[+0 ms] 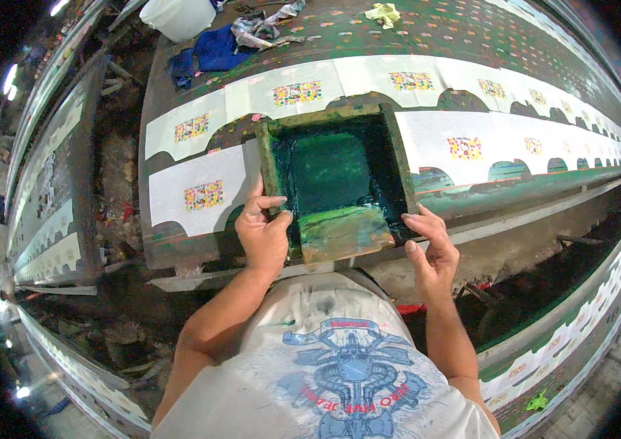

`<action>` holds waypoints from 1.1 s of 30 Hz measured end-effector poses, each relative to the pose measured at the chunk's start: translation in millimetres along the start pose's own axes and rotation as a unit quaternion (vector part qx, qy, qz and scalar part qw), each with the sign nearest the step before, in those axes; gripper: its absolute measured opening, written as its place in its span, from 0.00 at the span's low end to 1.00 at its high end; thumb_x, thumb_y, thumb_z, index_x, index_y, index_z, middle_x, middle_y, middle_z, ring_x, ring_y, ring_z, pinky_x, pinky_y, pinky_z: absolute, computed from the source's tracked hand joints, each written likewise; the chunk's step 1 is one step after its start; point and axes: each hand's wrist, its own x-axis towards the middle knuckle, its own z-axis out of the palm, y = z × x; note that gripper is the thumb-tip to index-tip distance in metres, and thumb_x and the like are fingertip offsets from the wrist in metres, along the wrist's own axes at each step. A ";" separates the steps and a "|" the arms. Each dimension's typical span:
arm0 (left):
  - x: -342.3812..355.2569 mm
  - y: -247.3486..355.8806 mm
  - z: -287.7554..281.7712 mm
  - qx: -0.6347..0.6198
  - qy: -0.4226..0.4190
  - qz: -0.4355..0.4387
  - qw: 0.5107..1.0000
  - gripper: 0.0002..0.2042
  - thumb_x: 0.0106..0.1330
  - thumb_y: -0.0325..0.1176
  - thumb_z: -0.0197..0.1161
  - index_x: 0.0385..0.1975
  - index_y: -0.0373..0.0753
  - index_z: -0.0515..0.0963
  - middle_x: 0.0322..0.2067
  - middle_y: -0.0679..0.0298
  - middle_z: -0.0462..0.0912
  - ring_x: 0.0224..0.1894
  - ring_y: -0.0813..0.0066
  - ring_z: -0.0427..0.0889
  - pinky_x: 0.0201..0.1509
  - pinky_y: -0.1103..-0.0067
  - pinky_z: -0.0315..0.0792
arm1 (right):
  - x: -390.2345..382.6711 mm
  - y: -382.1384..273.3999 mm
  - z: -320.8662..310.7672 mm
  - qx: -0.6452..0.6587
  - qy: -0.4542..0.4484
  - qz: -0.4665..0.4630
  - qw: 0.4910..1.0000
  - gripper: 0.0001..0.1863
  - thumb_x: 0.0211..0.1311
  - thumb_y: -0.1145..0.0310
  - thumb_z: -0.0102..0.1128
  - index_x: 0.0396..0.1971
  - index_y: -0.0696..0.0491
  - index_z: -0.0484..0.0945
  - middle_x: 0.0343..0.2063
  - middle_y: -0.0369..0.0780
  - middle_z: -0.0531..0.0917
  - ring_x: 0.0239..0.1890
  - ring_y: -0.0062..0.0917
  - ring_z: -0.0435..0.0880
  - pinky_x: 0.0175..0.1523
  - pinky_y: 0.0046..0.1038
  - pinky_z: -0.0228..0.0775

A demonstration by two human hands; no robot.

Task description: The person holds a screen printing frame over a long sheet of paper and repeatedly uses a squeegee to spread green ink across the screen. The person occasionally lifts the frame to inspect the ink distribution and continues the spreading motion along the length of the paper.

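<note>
Both of my hands hold a screen-printing frame (400, 162) over the long printing table, just in front of my body. It has wooden sides, and its inside is coated with wet dark green ink. A flat, tan and green stained piece (347, 233) lies at its near end; I cannot tell what it is. My left hand (263, 233) grips the left side, thumb and index finger bent over the rim. My right hand (433, 252) has its fingers and thumb on the near right corner. White cloth pieces (464, 135) with colourful dotted prints lie on the table around the frame.
Blue cloth (215, 55), crumpled rags (263, 29) and a white bucket (177, 18) sit at the far left of the table. A yellow cloth (383, 14) lies at the back. Other long tables (50, 190) with cloth pieces run along the left and lower right.
</note>
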 end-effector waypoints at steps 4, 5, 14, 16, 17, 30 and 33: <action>-1.6 2.4 -0.8 0.010 0.006 -0.029 0.999 0.12 0.60 0.09 0.67 0.39 0.34 0.83 0.84 0.35 0.61 0.82 0.56 0.71 0.82 0.67 0.66 | 2.1 3.4 -10.3 -0.001 -0.021 -0.002 1.000 0.17 0.69 0.67 0.73 0.55 0.56 0.91 0.57 0.47 0.92 0.71 0.51 0.82 0.78 0.53 0.68; -1.8 3.7 -0.2 0.022 0.010 -0.031 0.999 0.12 0.60 0.09 0.67 0.39 0.34 0.83 0.84 0.36 0.61 0.82 0.56 0.71 0.82 0.67 0.66 | 2.5 3.3 -11.8 -0.001 -0.024 -0.001 1.000 0.17 0.69 0.68 0.73 0.55 0.56 0.91 0.57 0.47 0.92 0.71 0.52 0.82 0.78 0.53 0.69; -3.3 12.6 6.3 0.016 0.016 -0.069 0.997 0.11 0.61 0.10 0.67 0.37 0.33 0.83 0.84 0.36 0.60 0.82 0.57 0.70 0.81 0.67 0.66 | 13.8 0.1 -21.1 -0.071 -0.035 -0.024 0.997 0.15 0.66 0.77 0.73 0.53 0.56 0.91 0.57 0.49 0.91 0.68 0.52 0.85 0.73 0.51 0.75; -4.5 10.9 6.8 0.015 0.020 -0.070 0.997 0.10 0.61 0.10 0.67 0.37 0.33 0.83 0.84 0.35 0.60 0.83 0.57 0.70 0.81 0.67 0.65 | 17.8 -4.3 -21.7 -0.119 -0.037 -0.066 0.990 0.17 0.63 0.79 0.74 0.52 0.55 0.90 0.57 0.49 0.90 0.67 0.53 0.85 0.72 0.51 0.76; -4.9 10.4 7.5 0.014 0.023 -0.070 0.997 0.10 0.61 0.10 0.67 0.36 0.33 0.83 0.84 0.35 0.60 0.83 0.57 0.70 0.82 0.67 0.65 | 20.0 -6.9 -21.6 -0.142 -0.038 -0.088 0.985 0.17 0.61 0.80 0.74 0.51 0.55 0.90 0.57 0.49 0.90 0.66 0.53 0.86 0.71 0.52 0.77; -3.3 7.0 7.4 -0.020 0.010 -0.041 0.999 0.15 0.56 0.08 0.67 0.36 0.37 0.81 0.83 0.40 0.66 0.84 0.54 0.68 0.85 0.63 0.61 | 45.7 -25.4 1.6 -0.223 -0.258 -0.263 0.903 0.25 0.57 0.74 0.73 0.58 0.52 0.88 0.59 0.47 0.86 0.63 0.46 0.86 0.62 0.47 0.81; -2.2 8.9 7.2 -0.007 0.009 -0.023 1.000 0.15 0.57 0.09 0.67 0.39 0.37 0.82 0.82 0.42 0.69 0.82 0.57 0.71 0.84 0.64 0.63 | 61.5 -29.7 5.5 -0.232 -0.292 -0.288 0.882 0.27 0.57 0.73 0.70 0.60 0.54 0.87 0.58 0.47 0.86 0.60 0.45 0.87 0.61 0.46 0.80</action>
